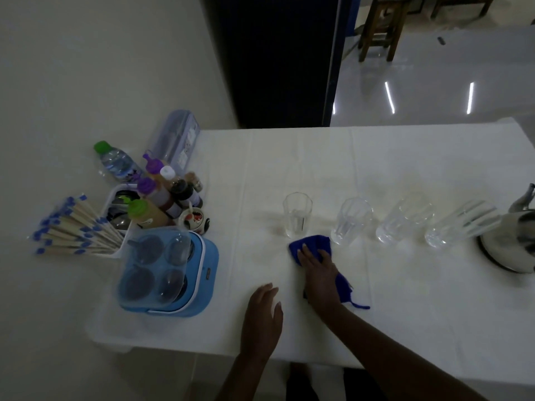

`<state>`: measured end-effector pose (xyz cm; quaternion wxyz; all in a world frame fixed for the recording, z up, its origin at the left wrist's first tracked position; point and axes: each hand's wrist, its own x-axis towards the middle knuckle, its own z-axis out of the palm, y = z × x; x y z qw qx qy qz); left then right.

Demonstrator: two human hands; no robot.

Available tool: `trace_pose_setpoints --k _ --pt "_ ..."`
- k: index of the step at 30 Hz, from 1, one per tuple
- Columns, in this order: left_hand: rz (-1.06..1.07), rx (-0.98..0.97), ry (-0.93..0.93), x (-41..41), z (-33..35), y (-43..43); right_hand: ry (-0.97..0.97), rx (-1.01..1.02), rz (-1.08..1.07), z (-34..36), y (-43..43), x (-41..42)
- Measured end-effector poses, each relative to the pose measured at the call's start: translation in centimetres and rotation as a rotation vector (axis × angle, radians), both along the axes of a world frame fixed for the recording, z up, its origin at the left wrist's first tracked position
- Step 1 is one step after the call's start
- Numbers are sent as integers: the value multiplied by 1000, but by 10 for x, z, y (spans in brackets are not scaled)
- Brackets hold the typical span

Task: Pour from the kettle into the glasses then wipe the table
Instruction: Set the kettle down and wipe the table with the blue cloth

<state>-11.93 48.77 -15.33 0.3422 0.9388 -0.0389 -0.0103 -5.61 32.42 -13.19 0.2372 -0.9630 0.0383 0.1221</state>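
Several clear glasses stand in a row on the white table (405,299); the leftmost glass (296,214) is just beyond the cloth, with another glass (351,221) to its right. The metal kettle (514,241) sits at the far right edge of view. My right hand (318,263) lies flat on a blue cloth (311,244), pressing it to the table just in front of the two left glasses. My left hand (265,309) rests flat on the table with fingers spread, to the left of the cloth, holding nothing.
A blue tray with upturned glasses (168,273) stands at the table's left end. Behind it are sauce bottles (165,195), a water bottle (115,162), a clear box (176,137) and a holder of wrapped chopsticks (72,227). Wooden stools (379,27) stand on the floor beyond.
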Motion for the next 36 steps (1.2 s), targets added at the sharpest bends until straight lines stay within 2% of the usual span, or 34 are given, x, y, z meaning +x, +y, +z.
trace_pose_setpoints --k 3,5,7,9,11,14,16,17,20,22,24,28,30,34,36 --pt "33 -4 -12 1 1 3 -25 55 247 -6 13 -14" --pt "86 -15 -8 2 4 5 -55 -7 474 -17 4 -36" --pt "128 -40 -4 3 7 7 -43 -113 599 -26 -14 -55" --pt "123 -47 -6 2 7 10 -48 -129 563 -31 -32 -64" --pt "100 -38 -12 2 5 11 -64 -86 409 -26 -39 -55" --pt "85 -29 3 4 5 9 -38 -53 134 -12 -15 -26" --pt "82 -31 9 6 7 5 -17 -12 64 -5 8 -19" --pt "77 -27 16 8 8 4 -33 4 87 -5 16 -21" --pt "58 -5 45 11 9 3 -75 -47 374 -20 11 -43" --pt "40 -1 50 15 10 3 -59 -90 487 -27 -8 -52" --pt "7 8 32 19 12 2 -74 -80 436 -27 -24 -50" --pt "-32 30 10 28 15 -4 -16 -31 118 -10 -8 -25" --pt "-33 28 12 32 17 -9 13 5 38 -4 4 -20" --pt "-42 14 8 28 17 -13 -51 -61 251 -16 -18 -41" --pt "-50 -3 1 23 17 -13 -48 -108 257 -19 -43 -40"
